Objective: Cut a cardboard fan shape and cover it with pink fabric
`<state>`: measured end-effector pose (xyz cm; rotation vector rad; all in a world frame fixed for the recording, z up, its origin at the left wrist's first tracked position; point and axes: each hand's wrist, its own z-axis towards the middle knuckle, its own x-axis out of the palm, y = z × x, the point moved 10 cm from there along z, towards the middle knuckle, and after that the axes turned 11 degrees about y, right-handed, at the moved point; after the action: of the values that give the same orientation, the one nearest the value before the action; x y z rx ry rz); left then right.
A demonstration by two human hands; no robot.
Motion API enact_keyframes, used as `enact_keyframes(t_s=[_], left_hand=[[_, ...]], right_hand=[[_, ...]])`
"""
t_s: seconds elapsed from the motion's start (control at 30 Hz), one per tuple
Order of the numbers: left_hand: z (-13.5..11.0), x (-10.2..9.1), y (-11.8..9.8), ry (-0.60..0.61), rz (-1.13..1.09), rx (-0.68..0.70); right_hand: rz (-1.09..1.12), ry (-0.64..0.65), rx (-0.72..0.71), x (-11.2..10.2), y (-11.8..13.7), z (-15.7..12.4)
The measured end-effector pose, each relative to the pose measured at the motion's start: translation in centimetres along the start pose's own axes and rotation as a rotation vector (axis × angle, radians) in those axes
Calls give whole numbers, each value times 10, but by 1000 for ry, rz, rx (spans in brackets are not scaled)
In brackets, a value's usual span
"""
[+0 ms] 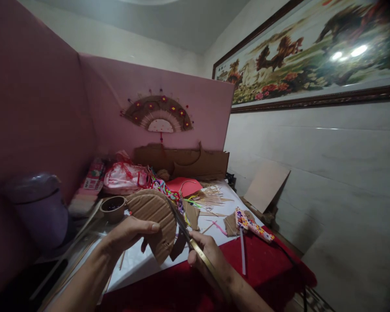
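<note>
My left hand (pixel 134 231) is closed on a rounded piece of corrugated cardboard (pixel 157 216), its thumb lying across the front face. My right hand (pixel 208 251) grips a pair of scissors (pixel 199 253) with brass-coloured handles. The dark blades run along the right edge of the cardboard piece, and a darker strip of cardboard (pixel 180 245) hangs below them. Whether the blades are apart or together I cannot tell. Just left of the held piece stands a small brown cup (pixel 113 209) with dark contents.
Behind lie coloured cords (pixel 169 190), red paper (pixel 185 186), thin wooden sticks (pixel 211 197) and a pink bag (pixel 125 177). On the right, a flowered glue gun (pixel 253 225) rests on red cloth (pixel 263 258). A lidded bin (pixel 42 212) stands left. A decorated fan (pixel 159 112) hangs on the pink panel.
</note>
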<state>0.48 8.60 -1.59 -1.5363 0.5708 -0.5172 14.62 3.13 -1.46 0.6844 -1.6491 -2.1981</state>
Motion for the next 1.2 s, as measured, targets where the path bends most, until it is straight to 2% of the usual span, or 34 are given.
enact_keyframes(t_s=[0.23,0.53,0.7,0.83,1.0,1.2], left_hand=[[-3,-11,7,-14,9,-14],[-5,-3,-2,26,43,5],[-3,2,2,56,35,1],[-3,7,3,78,46,-26],[-5,8,-9,61,16,46],[-9,5,-9,79,54,11]], right_hand=[[31,-3,14,2,-15,6],[-43,8,22,0,-17,4],[-67,-19,60,-5,-16,3],[-60,12,39,-1,-14,4],[0,33,-8,4,-11,6],[-9,-18,17,3,-22,8]])
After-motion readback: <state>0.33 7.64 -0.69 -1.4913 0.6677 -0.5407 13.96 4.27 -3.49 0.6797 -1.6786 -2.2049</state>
